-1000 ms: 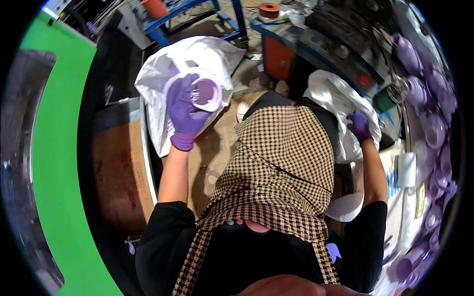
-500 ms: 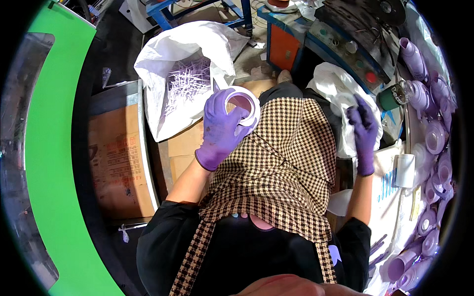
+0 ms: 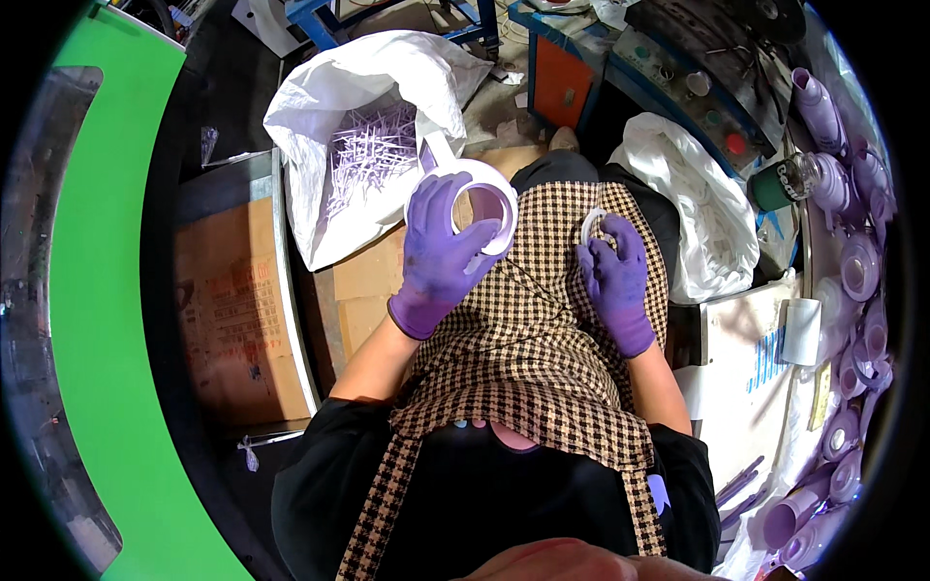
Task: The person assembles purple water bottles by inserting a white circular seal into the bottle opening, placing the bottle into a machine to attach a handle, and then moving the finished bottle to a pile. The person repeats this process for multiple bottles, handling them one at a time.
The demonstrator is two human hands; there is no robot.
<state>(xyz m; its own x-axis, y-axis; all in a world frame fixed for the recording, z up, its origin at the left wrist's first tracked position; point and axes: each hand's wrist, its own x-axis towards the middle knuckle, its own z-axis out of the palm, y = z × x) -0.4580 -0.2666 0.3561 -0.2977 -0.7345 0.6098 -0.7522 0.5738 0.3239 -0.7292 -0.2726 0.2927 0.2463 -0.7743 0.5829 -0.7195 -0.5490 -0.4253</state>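
My left hand (image 3: pixel 433 247), in a purple glove, grips a pale lilac cylindrical plastic part (image 3: pixel 486 174) with a round open mouth turned up toward me. A short narrow piece sticks out at its far side. Over my lap, my gloved right hand (image 3: pixel 617 276) pinches a thin white ring (image 3: pixel 589 227) between thumb and fingers, apart from the cylinder. Just right of it stands an open white sack (image 3: pixel 647 145), with pale ring-like pieces (image 3: pixel 719 232) inside. Beyond my left hand, another white sack (image 3: pixel 315 107) holds a heap of thin lilac sticks (image 3: pixel 373 155).
A cardboard sheet (image 3: pixel 232 320) in a metal frame lies at left, beside a green machine panel (image 3: pixel 107 320). At far right are several lilac plastic parts (image 3: pixel 790 523), a green cup (image 3: pixel 772 189) and a white roll (image 3: pixel 801 331). A control box with a red button (image 3: pixel 734 144) stands ahead.
My right hand has come left from over the right sack to my lap, now with a white ring in its fingers. The left hand still holds the cylindrical part, nearly in place.
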